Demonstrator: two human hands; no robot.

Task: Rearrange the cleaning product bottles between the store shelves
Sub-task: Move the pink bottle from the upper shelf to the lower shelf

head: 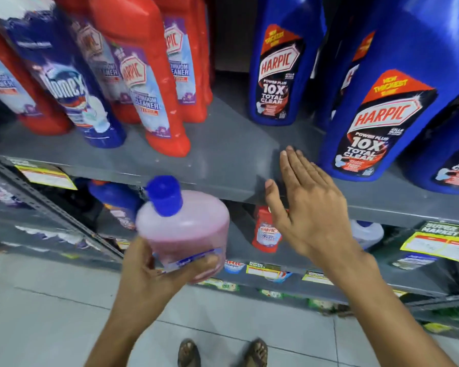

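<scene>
A pink bottle (188,229) with a blue cap is upright in my left hand (154,276), which grips its lower part in front of the grey upper shelf (231,157). My right hand (310,205) hovers open and flat at the shelf's front edge, fingers pointing up, just left of a large blue Harpic bottle (376,115). Another blue Harpic bottle (278,67) stands further back. Red Harpic bathroom cleaner bottles (154,88) and a dark blue Domex bottle (72,91) stand on the shelf's left part.
A bare strip of shelf lies between the red and blue bottles. The lower shelf (249,250) holds a small red Harpic bottle (266,231), a blue bottle (114,197) and a white bottle (366,231). Yellow price tags (440,245) line the edges. Tiled floor and sandalled feet (223,353) below.
</scene>
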